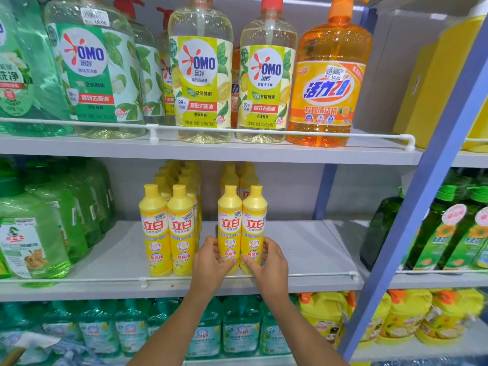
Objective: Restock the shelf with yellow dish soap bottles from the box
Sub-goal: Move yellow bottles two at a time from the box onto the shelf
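While the left hand (211,260) grips the left bottle (229,223) and the right hand (268,262) the right bottle (254,223), both low, a shove could topple them.

Bright, even light from above, soft shadows under shelves (290,151). Wide-angle bends edges (right upright (417,207) leans); corners blurred, centre sharp.

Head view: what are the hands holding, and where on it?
The left hand grips the left yellow bottle and the right hand the right yellow bottle, each around its lower body.
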Motion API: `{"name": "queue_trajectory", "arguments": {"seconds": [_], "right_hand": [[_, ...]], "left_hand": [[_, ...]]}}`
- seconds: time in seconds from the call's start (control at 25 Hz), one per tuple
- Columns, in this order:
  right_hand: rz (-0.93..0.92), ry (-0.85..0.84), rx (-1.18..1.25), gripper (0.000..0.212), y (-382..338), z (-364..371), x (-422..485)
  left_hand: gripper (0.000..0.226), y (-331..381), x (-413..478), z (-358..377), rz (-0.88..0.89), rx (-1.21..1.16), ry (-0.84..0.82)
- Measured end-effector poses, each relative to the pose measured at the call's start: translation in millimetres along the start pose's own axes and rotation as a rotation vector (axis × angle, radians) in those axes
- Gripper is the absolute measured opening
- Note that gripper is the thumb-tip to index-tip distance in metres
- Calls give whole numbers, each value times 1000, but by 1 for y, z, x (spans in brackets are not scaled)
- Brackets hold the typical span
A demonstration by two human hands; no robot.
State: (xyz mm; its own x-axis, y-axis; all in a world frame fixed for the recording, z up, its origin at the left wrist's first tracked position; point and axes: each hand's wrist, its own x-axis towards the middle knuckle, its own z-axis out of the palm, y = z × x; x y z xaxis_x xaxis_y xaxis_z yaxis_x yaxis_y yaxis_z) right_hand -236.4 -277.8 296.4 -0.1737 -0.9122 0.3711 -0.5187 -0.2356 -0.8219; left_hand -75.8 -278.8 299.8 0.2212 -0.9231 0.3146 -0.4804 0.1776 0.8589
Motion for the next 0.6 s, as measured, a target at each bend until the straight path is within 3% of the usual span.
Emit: {"name": "queue_trajectory", "arguments": {"seconds": [0.6], "right_hand": [[101, -71, 83, 57, 15, 22, 63]], "left_hand": [[47, -6, 51, 28, -128, 36, 60]]}}
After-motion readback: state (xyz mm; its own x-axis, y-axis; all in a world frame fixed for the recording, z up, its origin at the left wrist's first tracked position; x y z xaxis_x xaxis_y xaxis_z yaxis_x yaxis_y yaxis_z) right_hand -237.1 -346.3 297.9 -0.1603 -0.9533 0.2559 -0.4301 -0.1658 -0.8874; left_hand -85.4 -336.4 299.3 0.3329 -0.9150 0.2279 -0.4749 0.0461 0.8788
